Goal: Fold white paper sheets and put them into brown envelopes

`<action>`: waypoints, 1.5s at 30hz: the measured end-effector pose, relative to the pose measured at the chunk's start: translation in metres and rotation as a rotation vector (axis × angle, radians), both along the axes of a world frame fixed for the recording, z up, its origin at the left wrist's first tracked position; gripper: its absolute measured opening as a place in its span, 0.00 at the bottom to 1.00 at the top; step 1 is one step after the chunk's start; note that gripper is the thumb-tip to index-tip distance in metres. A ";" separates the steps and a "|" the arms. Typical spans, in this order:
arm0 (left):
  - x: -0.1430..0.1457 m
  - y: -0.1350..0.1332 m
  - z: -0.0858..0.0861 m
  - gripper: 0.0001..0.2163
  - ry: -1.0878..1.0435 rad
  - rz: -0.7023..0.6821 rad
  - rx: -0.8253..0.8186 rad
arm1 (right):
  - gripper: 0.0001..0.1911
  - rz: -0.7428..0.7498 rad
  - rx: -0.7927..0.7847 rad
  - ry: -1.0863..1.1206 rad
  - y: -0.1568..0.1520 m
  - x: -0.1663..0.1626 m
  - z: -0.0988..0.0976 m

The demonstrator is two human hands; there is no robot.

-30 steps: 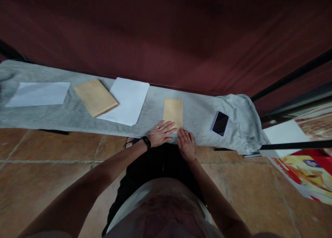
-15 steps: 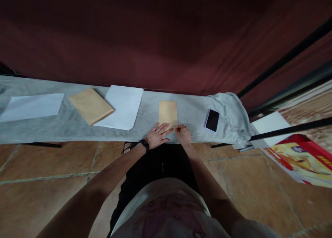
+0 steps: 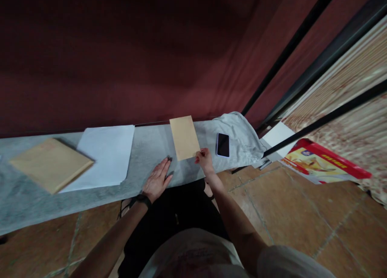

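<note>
The right hand [image 3: 204, 160] is pinching the near corner of the small brown envelope [image 3: 184, 137], lifting it. The left hand [image 3: 157, 180] is lying flat and spread on the grey-covered worktop [image 3: 151, 143], holding nothing. Carrying the envelope clear probably calls for a firm pinch.

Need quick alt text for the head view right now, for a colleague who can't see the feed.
The person's right hand pinches the near corner of a small brown envelope on a grey cloth, while the left hand lies flat on the cloth beside it. A phone lies to the right; white paper and a larger brown envelope lie to the left.
</note>
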State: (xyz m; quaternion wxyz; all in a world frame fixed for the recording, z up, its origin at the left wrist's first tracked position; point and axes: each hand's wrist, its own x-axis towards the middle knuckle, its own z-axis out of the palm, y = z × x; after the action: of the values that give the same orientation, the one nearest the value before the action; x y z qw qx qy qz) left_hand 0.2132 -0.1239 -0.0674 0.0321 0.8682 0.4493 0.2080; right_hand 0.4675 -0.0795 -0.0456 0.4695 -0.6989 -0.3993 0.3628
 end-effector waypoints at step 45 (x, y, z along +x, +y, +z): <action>-0.102 0.009 0.064 0.13 0.057 0.986 -0.251 | 0.24 0.404 0.326 -1.133 -0.054 -0.042 -0.033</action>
State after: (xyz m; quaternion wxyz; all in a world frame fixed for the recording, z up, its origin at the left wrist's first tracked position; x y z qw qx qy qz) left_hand 0.1112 -0.1151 -0.0036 0.0218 0.5477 0.8279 0.1189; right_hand 0.4256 -0.1338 -0.0783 0.2076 -0.6129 -0.7609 -0.0486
